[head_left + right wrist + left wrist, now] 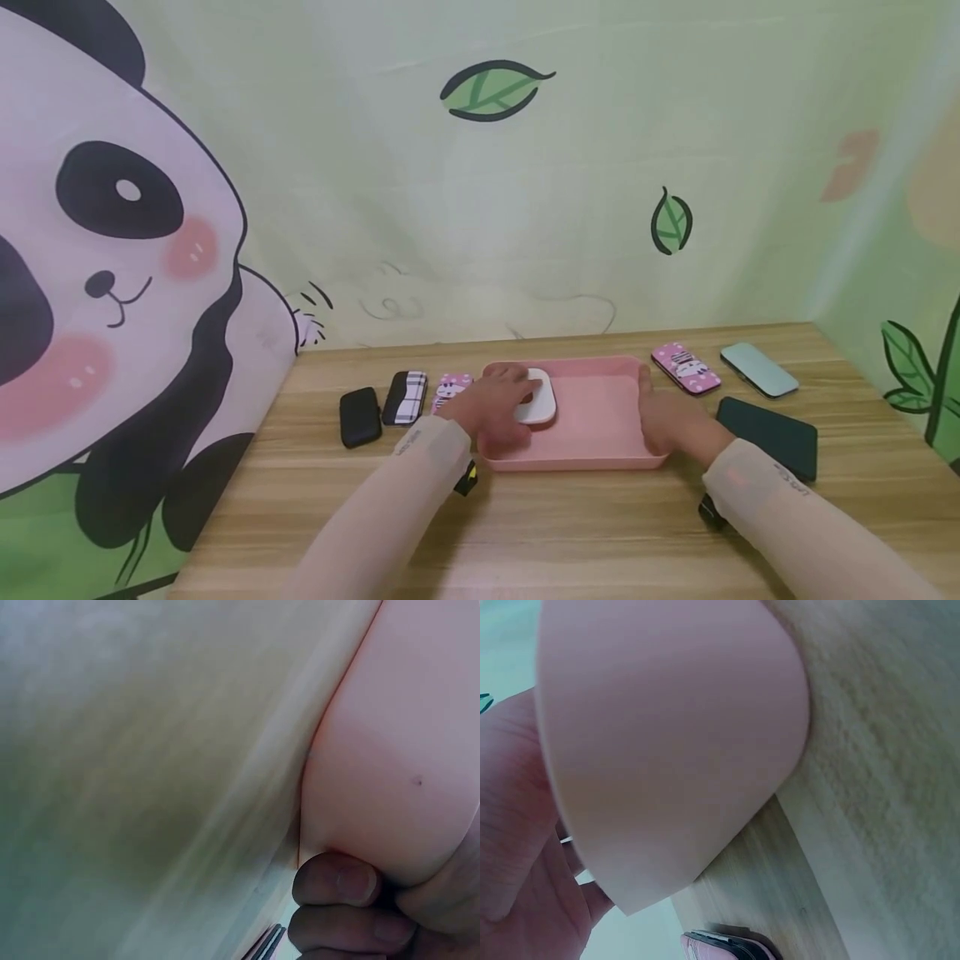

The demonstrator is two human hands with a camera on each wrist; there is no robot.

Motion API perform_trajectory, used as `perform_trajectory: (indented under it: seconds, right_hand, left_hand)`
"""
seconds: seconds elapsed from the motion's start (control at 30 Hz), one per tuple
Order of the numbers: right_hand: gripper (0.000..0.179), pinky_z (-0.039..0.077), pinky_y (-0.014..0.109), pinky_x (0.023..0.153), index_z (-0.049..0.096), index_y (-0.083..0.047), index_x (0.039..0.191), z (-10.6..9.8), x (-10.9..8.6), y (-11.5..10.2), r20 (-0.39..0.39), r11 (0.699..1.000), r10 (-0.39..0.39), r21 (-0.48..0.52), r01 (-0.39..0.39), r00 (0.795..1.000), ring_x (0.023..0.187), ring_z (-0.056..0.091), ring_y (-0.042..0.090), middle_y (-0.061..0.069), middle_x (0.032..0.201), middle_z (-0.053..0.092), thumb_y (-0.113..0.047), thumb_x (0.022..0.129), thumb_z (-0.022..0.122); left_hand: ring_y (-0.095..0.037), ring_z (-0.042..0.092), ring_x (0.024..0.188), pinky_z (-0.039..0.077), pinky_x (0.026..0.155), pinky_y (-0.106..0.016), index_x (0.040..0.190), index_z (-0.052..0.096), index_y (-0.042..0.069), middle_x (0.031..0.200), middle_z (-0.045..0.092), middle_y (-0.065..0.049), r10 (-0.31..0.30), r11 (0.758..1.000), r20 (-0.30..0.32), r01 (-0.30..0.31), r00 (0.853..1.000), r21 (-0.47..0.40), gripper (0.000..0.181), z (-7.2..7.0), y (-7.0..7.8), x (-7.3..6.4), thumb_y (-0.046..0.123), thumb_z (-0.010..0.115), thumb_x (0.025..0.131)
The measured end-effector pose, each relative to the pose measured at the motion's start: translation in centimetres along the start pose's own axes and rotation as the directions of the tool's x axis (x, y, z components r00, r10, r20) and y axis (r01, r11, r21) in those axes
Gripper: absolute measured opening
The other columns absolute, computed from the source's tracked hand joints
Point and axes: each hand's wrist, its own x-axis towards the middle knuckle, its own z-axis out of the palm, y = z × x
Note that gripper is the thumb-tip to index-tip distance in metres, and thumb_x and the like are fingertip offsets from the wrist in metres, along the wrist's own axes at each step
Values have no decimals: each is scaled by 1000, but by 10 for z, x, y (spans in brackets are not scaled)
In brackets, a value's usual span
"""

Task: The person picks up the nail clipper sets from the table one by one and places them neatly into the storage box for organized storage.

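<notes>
A shallow pink tray (600,417) lies on the wooden table, between both hands. My left hand (498,404) reaches over the tray's left wall, its fingers on a white rounded-square case (542,400) inside the tray. In the left wrist view the thumb (510,802) comes over the rim of the wall, and the wall hides the case. My right hand (675,421) grips the tray's right wall; in the right wrist view curled fingers (334,881) lie against its outer side.
Left of the tray are a black case (360,417), a plaid case (406,398) and a pink cartoon case (452,387). To the right lie another pink cartoon case (686,367), a pale green one (759,369) and a larger dark green one (772,437). A printed cloth (375,167) hangs behind.
</notes>
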Motion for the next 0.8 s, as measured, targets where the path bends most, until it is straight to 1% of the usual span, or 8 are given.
perform_trajectory:
  seconds: [0.17,0.33,0.4,0.53,0.67,0.73,0.8]
  right_hand:
    - [92,36,25,45,-17,4,155,-2,-1,-2,4,1000,-7,-2,7,1000,49,51,21,8,65,56,-15,98,53]
    - [91,36,26,45,-17,4,155,-2,-2,-4,11,1000,-8,-2,8,1000,49,50,21,9,67,55,-16,99,52]
    - [90,37,26,45,-18,3,155,-2,-2,-5,10,1000,-1,-8,1,1000,49,49,21,9,67,54,-16,100,51]
    - [87,38,27,46,-20,1,154,-2,-1,-5,9,1000,14,0,-14,1000,51,49,21,10,69,54,-19,102,47]
    - [87,38,27,46,-20,1,155,-2,0,-5,12,1000,16,10,-16,1000,51,50,21,10,69,55,-19,102,46]
    - [88,38,27,46,-19,1,155,-2,0,-6,13,1000,16,5,-16,1000,51,50,21,10,69,55,-17,101,48]
    - [89,37,26,46,-19,1,155,-3,0,-6,14,1000,17,-1,-17,1000,50,49,21,10,68,55,-16,101,49]
  left_hand:
    - [-25,22,146,41,109,-49,155,34,41,164,25,4,-11,1000,3,11,1000,-28,86,0,-1,-1,43,77,80]
    - [-25,22,147,40,110,-50,155,34,41,164,25,5,-25,999,9,26,1000,-31,85,1,0,-5,43,76,81]
    - [-25,22,148,39,110,-50,155,34,41,164,24,5,-22,999,7,23,1000,-29,85,0,1,-6,43,76,81]
    - [-25,22,147,38,111,-49,156,33,37,164,24,3,-1,1000,0,1,1000,-9,85,-1,0,-7,44,74,81]
    - [-26,22,148,36,113,-49,156,34,33,164,25,0,21,1000,-3,-21,1000,17,84,1,-5,-4,47,72,83]
    - [-26,23,149,35,114,-48,156,35,31,163,27,-2,37,999,-23,-36,999,25,81,4,-10,-1,51,69,85]
    - [-24,27,147,36,114,-47,154,38,32,161,31,-1,40,999,-40,-40,998,12,79,6,-15,2,55,69,86]
